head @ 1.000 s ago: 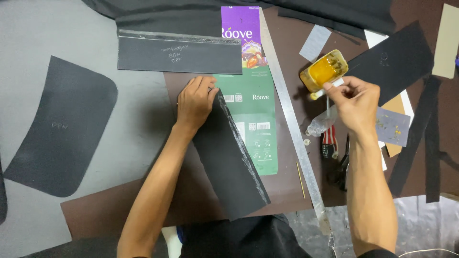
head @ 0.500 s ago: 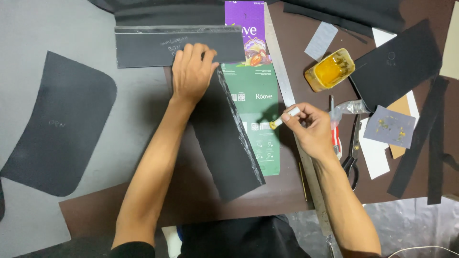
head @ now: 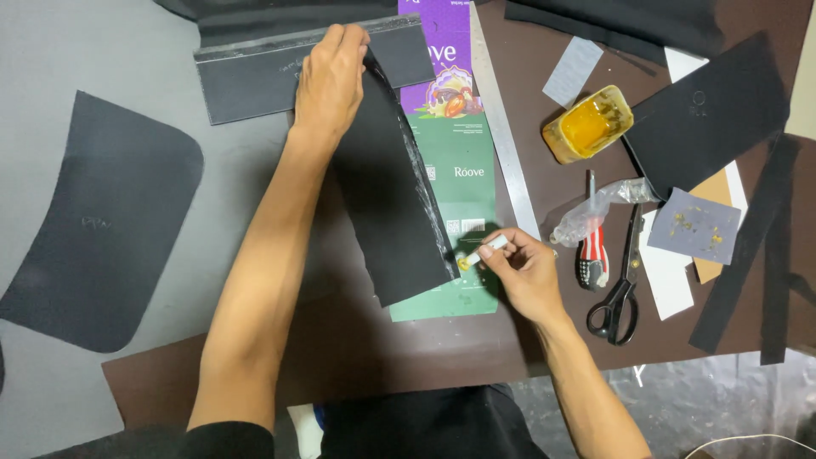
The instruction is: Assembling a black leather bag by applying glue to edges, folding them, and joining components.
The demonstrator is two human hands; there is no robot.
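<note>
Pressing flat on the long black strip (head: 391, 187), the left hand (head: 330, 81) pins its top end over green card (head: 463, 183); right hand (head: 523, 272) pinches a small white applicator (head: 480, 252) at the strip's lower edge, scissors (head: 625, 280) nearby

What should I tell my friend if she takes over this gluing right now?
Left hand presses flat on the top of the long black strip. Right hand pinches a small white applicator, tip at the strip's lower right edge. The strip lies on a green flattened carton. Its right edge looks shiny with glue. The yellow glue tub sits open, upper right. Scissors lie unused. The lower end is being glued.
</note>
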